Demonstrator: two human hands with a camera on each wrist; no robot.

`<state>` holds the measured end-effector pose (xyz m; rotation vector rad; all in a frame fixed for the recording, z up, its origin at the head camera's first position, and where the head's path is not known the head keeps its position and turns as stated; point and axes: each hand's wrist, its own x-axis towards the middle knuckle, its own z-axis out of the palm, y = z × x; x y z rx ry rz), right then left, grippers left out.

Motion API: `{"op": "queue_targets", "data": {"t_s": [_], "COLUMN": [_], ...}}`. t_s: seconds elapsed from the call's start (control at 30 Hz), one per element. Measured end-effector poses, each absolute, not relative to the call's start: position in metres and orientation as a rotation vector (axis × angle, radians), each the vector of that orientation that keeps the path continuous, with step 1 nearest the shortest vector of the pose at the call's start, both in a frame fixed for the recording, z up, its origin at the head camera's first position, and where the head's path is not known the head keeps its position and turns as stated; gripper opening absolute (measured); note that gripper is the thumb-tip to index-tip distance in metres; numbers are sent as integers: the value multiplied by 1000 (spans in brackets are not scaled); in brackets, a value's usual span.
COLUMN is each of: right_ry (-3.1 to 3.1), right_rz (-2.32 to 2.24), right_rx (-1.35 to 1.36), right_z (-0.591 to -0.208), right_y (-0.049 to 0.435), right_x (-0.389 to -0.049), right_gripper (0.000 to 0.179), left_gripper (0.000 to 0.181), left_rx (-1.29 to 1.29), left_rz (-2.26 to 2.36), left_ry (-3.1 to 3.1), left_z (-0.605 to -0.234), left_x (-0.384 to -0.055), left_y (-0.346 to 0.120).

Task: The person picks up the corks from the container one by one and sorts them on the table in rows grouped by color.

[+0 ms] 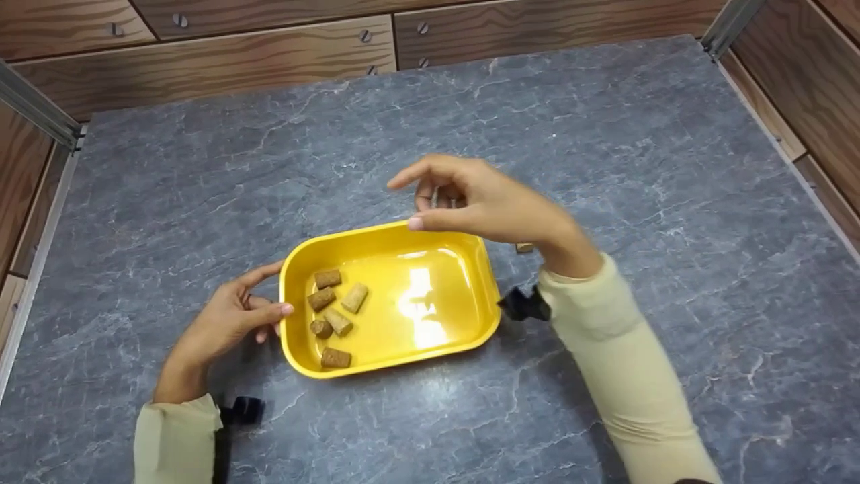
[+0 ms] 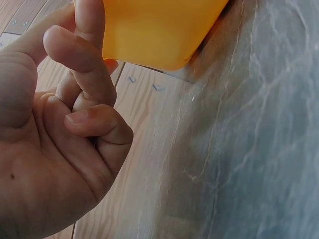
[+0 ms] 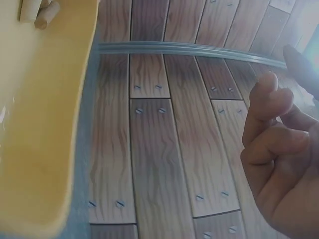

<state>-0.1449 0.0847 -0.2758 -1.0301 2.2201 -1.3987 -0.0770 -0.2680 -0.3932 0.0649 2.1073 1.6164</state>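
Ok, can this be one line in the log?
left hand: holds yellow tray at its left end | right hand: empty, over far rim | six corks: in tray, left end | brown piece: on table, partly hidden

The left hand bends its fingers in a grip, thumb pointing forward. The right hand is raised, fingers loosely bent, thumb and index tips apart, its forearm slanting inward.
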Motion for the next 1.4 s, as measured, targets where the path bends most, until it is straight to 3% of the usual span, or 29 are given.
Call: {"op": "queue_targets", "data": {"t_s": [0.73,1.4], "right_ry": [2170,2286], "right_rz": [-1071,-424], "right_rx": [-1013,-987], "right_z": [-341,-357], "right_y": [25,-3], "right_x": [-165,-160], "right_gripper": [40,44], "left_gripper": [74,74], "left_rx": [51,74], "left_rz": [1597,1640], "left_ry": [2133,2106], "left_z": [-392,-394], "left_x": [-76,-76], "left_y": [-271,-269]}}
